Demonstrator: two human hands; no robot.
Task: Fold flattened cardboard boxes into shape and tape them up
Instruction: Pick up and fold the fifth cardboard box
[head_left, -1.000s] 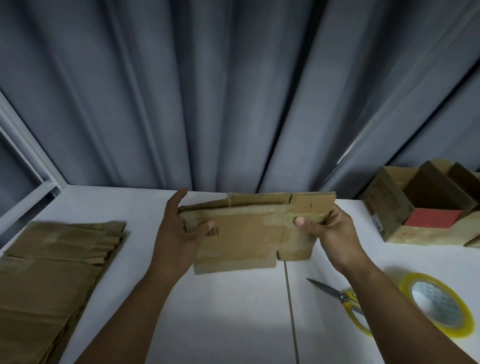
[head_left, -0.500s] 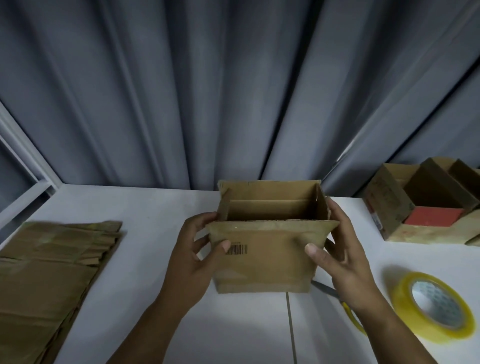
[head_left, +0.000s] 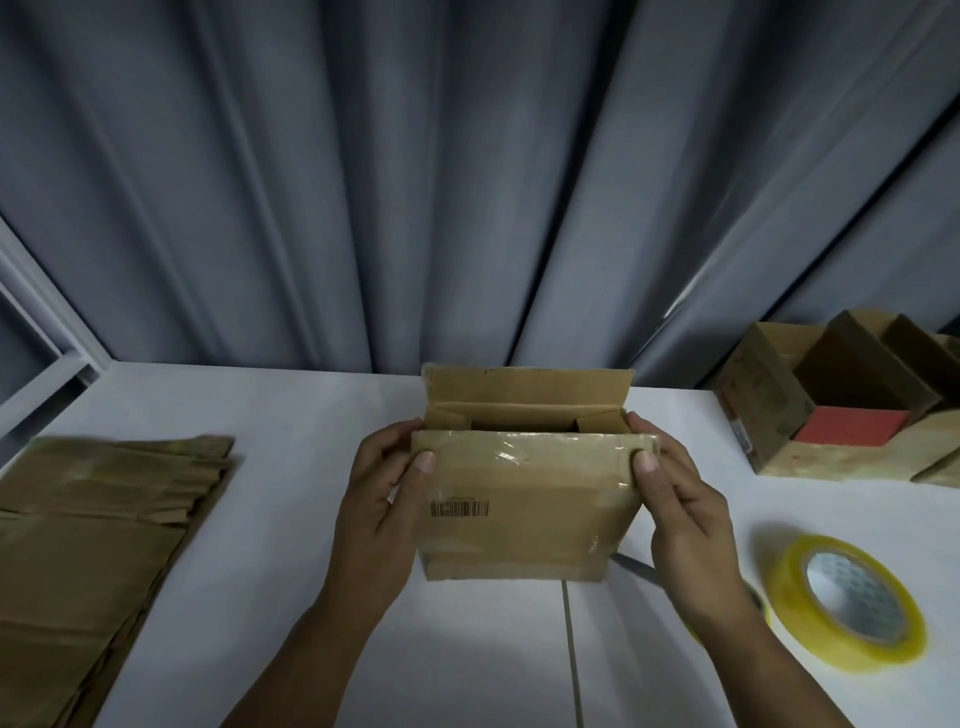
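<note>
A small brown cardboard box (head_left: 524, 499) with a barcode and old clear tape stands opened into shape at the table's centre. Its far flap stands up, the two side flaps lean inward, and the near flap is bent toward me. My left hand (head_left: 382, 506) grips the box's left side, thumb on the near flap. My right hand (head_left: 675, 512) grips the right side the same way. A roll of yellow-tinted clear tape (head_left: 849, 605) lies at the right. A stack of flattened boxes (head_left: 88, 540) lies at the left.
Scissors (head_left: 636, 566) lie mostly hidden behind my right hand and forearm. Shaped open boxes (head_left: 831, 405), one showing a red inside, sit at the back right. Grey curtains hang behind the white table (head_left: 291, 415). A seam runs down the tabletop's middle.
The cardboard went from a flat piece held up to an opened box. Since half a second ago my thumbs have pressed the near flap down, and the side flaps have leaned inward.
</note>
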